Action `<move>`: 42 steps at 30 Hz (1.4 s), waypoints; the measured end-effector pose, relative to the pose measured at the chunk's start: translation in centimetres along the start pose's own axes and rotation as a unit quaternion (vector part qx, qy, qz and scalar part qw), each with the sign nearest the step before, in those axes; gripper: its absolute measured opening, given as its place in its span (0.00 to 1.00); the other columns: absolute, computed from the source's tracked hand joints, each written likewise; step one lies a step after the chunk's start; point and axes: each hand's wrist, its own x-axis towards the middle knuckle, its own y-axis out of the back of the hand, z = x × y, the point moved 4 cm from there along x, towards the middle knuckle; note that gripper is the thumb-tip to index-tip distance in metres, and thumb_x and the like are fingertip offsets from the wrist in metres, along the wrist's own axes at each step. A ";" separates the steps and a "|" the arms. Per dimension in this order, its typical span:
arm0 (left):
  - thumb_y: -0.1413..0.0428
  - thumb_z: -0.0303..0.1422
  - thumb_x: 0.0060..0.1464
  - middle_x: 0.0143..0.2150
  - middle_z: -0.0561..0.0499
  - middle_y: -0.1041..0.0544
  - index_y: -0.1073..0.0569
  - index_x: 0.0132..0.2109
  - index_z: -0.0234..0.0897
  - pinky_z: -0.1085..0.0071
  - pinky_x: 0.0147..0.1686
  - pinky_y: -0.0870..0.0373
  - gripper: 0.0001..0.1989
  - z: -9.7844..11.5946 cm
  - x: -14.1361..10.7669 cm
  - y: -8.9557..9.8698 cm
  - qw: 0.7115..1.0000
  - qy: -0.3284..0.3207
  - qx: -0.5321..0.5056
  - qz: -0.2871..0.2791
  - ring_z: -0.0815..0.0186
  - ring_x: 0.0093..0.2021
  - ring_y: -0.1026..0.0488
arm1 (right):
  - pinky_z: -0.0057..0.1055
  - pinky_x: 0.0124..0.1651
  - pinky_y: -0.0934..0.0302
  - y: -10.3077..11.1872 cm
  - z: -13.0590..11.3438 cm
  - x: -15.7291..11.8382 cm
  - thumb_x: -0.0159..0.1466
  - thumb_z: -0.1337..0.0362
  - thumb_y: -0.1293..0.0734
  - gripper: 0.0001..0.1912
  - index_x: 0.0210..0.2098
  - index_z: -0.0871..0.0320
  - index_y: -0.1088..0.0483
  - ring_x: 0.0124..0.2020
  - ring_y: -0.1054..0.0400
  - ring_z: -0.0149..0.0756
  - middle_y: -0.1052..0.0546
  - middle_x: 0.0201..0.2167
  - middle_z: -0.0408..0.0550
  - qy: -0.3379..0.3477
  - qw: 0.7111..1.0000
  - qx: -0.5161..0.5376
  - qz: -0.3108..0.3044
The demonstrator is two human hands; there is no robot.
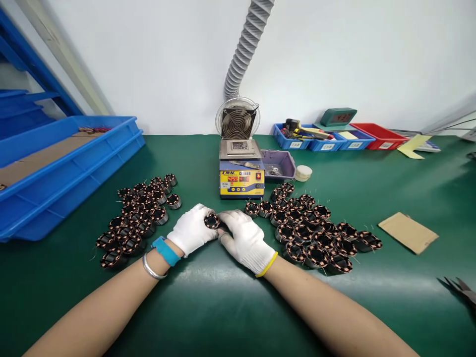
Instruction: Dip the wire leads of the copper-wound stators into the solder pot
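My left hand (192, 231), in a white glove, grips a copper-wound motor stator (211, 221) whose round face is turned up. Close against its right side is my gloved right hand (243, 238), fingers bent and pinched together. A dark bit shows between its thumb and fingers, too hidden to name. Many similar stators (143, 208) stand in a group left of my hands. Another group of stators (312, 228) spreads to the right, with thin wire ends sticking out. Straight ahead stands a blue and yellow solder pot (241, 178) with a lit red display.
A fan and grey duct (245, 44) rise behind the pot. A purple tray (288, 166) and white round pads (304, 172) sit beside it. At left is a large blue crate (74, 181); at right lie brown card (408, 233) and dark pointed tools (461, 290). Small bins (327, 145) line the back.
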 end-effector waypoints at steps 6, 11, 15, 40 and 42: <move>0.40 0.39 0.47 0.46 0.46 0.24 0.25 0.45 0.37 0.66 0.47 0.29 0.18 -0.1 -0.2 -0.4 0.999 0.006 -0.028 0.025 0.57 0.46 0.26 | 0.38 0.49 0.40 0.4 -0.4 0.4 0.62 0.63 0.38 0.08 0.35 0.57 0.26 0.44 0.33 0.45 0.24 0.36 0.51 -0.034 0.992 -0.101 -0.066; 0.40 0.37 0.45 0.44 0.47 0.23 0.26 0.43 0.38 0.66 0.48 0.29 0.16 0.0 -0.2 -0.2 0.997 -0.012 -0.078 0.015 0.57 0.46 0.25 | 0.34 0.42 0.37 1.3 0.4 -0.4 0.61 0.57 0.36 0.09 0.36 0.54 0.26 0.40 0.29 0.42 0.23 0.36 0.47 -0.155 0.987 -0.019 -0.049; 0.40 0.35 0.44 0.45 0.46 0.23 0.27 0.43 0.37 0.65 0.48 0.28 0.16 0.3 -0.7 0.0 0.983 -0.003 -0.161 0.087 0.59 0.45 0.25 | 0.40 0.51 0.37 0.8 0.2 -0.6 0.59 0.54 0.35 0.24 0.54 0.55 0.32 0.49 0.31 0.46 0.24 0.47 0.50 -0.159 0.984 0.081 -0.015; 0.48 0.46 0.52 0.20 0.56 0.35 0.36 0.26 0.37 0.76 0.19 0.42 0.18 1.4 -1.1 2.0 0.891 -0.014 -0.453 -0.007 0.73 0.20 0.40 | 0.35 0.41 0.30 2.1 0.2 -0.2 0.55 0.56 0.33 0.24 0.49 0.59 0.28 0.35 0.27 0.39 0.22 0.40 0.50 -0.179 0.909 0.346 0.147; 0.47 0.44 0.52 0.18 0.57 0.35 0.37 0.26 0.37 0.76 0.16 0.45 0.16 1.5 -1.4 2.1 0.868 0.011 -0.496 -0.012 0.73 0.18 0.41 | 0.35 0.40 0.30 2.2 0.4 0.0 0.55 0.55 0.33 0.24 0.48 0.59 0.28 0.37 0.27 0.40 0.22 0.40 0.50 -0.175 0.902 0.360 0.158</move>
